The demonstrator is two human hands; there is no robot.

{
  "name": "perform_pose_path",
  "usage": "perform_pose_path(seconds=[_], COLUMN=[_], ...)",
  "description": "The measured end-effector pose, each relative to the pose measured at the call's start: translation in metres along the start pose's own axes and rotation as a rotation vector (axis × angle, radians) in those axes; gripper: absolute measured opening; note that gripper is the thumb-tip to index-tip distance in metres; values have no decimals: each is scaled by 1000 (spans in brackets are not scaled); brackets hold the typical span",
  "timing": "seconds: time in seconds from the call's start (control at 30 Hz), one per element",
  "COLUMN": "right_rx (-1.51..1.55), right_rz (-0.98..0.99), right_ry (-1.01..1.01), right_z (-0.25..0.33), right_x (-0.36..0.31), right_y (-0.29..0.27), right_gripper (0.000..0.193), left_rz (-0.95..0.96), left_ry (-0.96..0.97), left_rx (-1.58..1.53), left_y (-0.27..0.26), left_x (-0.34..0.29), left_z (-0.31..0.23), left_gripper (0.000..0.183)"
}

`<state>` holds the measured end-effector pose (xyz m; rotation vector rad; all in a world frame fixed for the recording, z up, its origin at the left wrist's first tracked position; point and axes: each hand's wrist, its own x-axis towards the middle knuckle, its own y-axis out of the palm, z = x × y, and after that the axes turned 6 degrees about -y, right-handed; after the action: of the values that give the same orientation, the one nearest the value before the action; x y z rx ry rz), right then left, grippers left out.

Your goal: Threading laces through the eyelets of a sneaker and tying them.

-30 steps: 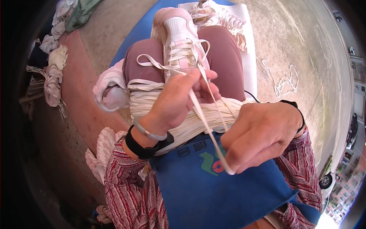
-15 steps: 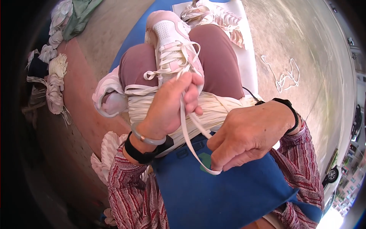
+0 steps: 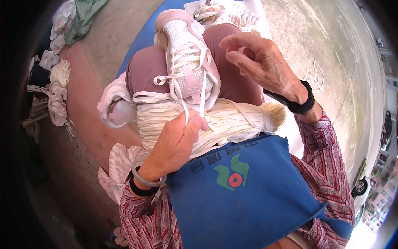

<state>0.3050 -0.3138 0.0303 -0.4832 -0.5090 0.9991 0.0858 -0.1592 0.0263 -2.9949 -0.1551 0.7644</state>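
Observation:
A pink and white sneaker (image 3: pixel 177 30) rests across my knees with its toe pointing away from me. A flat cream shoelace (image 3: pixel 203 94) is threaded through its eyelets, with a loop sticking out on the left side. My left hand (image 3: pixel 176 139) is closed in a pinch on both lace ends, drawn toward me below the shoe's tongue. To the right of the shoe, over my right knee, my right hand (image 3: pixel 263 62) is raised with its fingers curled and thumb apart, nothing visible in it. A thick bundle of cream laces (image 3: pixel 240 120) lies across my lap.
Another pale pink shoe (image 3: pixel 108 110) lies left of my knee. More shoes (image 3: pixel 244 18) sit beyond my knees on a white sheet. Shoes and lace bundles (image 3: pixel 58 99) lie on the floor at far left. A loose white lace (image 3: pixel 318 76) is on the floor at right.
My right hand has let go of the lace and moved up and away to beside the shoe. My left hand has pulled the lace ends down toward me.

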Motion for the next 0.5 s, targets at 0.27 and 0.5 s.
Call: perform_pose_path(seconds=[0.27, 0.5], right_rx=[-53, 13], right_rz=[-62, 62], right_ry=[-98, -120], right_z=[-5, -11], right_x=[16, 21], right_y=[22, 28], right_gripper=[29, 16], left_rz=[-28, -95], left_ry=[-56, -51], left_rx=[-198, -239], left_y=[-4, -11], left_x=[2, -4], left_z=[2, 4], left_gripper=[35, 35])
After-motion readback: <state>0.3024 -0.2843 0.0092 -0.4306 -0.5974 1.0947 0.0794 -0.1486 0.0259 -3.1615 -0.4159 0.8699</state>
